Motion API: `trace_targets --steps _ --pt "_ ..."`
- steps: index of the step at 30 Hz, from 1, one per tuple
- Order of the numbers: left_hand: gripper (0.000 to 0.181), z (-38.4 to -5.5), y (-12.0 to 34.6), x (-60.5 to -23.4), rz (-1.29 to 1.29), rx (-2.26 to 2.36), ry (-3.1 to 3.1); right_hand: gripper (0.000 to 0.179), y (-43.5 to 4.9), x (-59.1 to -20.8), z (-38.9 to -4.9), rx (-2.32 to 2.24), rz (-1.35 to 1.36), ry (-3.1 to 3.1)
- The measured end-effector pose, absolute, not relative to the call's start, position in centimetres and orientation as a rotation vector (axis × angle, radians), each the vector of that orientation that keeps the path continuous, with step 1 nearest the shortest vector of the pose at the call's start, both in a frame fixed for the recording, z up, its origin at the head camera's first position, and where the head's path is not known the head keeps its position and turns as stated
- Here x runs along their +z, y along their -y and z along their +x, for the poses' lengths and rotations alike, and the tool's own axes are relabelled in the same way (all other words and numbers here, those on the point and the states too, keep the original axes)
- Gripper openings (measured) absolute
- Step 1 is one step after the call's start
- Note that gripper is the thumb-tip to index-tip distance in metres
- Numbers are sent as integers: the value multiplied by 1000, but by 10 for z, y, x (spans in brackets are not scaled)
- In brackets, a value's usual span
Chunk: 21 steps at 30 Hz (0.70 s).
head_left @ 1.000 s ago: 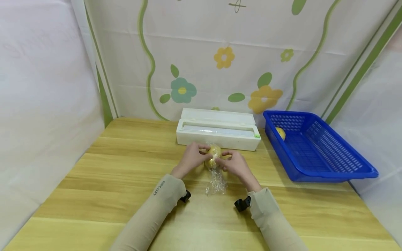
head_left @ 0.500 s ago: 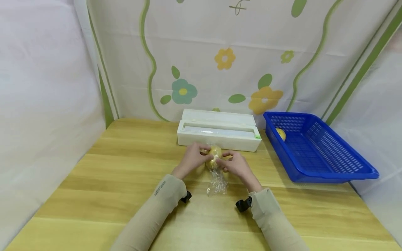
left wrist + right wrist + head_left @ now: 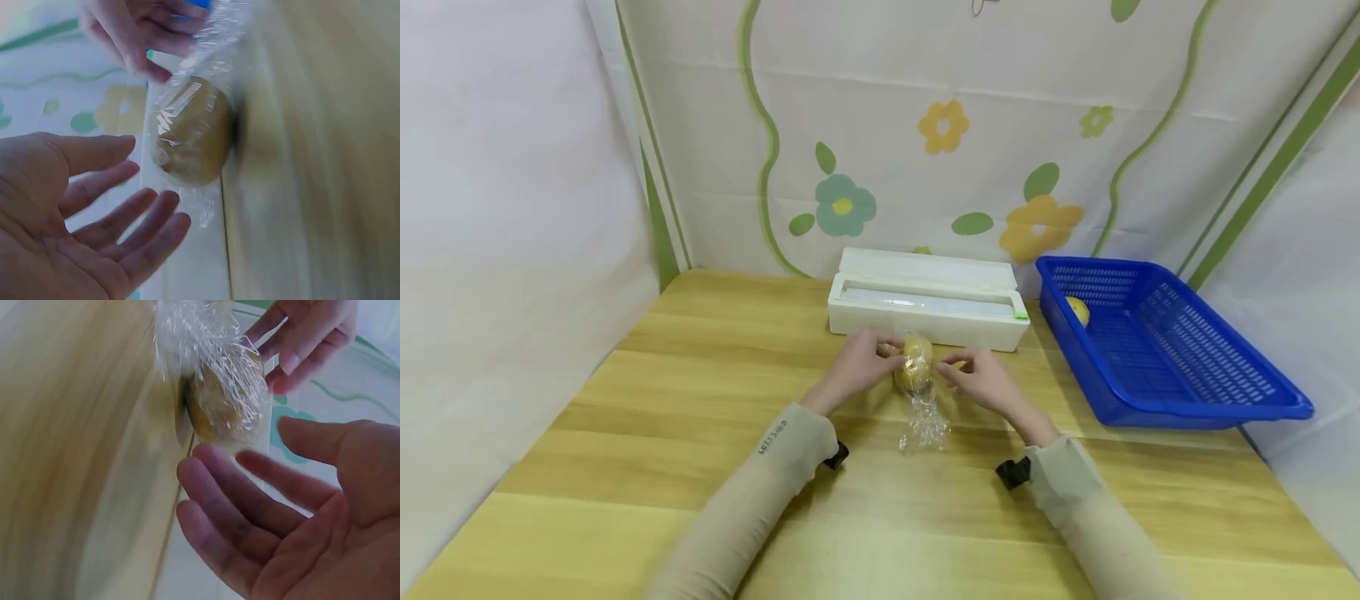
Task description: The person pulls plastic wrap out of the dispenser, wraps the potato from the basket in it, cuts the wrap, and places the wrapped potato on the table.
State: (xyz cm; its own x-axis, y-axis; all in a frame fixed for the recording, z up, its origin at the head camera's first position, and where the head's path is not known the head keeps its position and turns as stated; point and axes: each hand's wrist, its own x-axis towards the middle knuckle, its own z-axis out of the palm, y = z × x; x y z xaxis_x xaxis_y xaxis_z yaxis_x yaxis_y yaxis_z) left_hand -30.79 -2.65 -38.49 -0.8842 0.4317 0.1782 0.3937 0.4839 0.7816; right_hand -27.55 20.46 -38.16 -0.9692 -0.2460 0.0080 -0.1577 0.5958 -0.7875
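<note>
A round yellow fruit (image 3: pixel 914 365) sits on the table in crinkled cling film (image 3: pixel 925 427), whose loose, bunched tail lies toward me. My left hand (image 3: pixel 859 363) is just left of the fruit, its fingers relaxed and spread. In the left wrist view a gap shows between those fingers and the wrapped fruit (image 3: pixel 197 134). To the right, my right hand (image 3: pixel 988 379) stands apart from the fruit with loosely bent fingers and holds nothing. Close behind the fruit is a long white cling film box (image 3: pixel 925 327), lid up, with a roll inside.
At the back right, a blue plastic basket (image 3: pixel 1157 354) stands on the wooden table (image 3: pixel 880 525). Another yellow fruit (image 3: pixel 1078 311) lies against its left wall. A flower-printed cloth (image 3: pixel 887 150) hangs behind the table, with pale cloth at both sides.
Both hands were touching the wrapped fruit. They have now let go, the right hand moving off to the right and the left slightly to the left. The head view has shifted a little.
</note>
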Motion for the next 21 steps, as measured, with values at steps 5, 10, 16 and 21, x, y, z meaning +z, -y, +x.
trace_targets --steps 5,10,16,21 --pt "26 -297 40 -379 1192 1052 -2702 18 -227 -369 -261 -948 -861 -2811" --pt "27 -285 47 -372 1477 774 -2579 27 -234 -368 -252 -703 -1165 -2678" --pt "33 -283 37 -374 1540 684 -2512 33 -230 -379 -258 -673 -1204 -2668" --pt "29 -278 28 -381 1509 551 -2458 25 -226 -393 -262 -680 -1282 -2654"
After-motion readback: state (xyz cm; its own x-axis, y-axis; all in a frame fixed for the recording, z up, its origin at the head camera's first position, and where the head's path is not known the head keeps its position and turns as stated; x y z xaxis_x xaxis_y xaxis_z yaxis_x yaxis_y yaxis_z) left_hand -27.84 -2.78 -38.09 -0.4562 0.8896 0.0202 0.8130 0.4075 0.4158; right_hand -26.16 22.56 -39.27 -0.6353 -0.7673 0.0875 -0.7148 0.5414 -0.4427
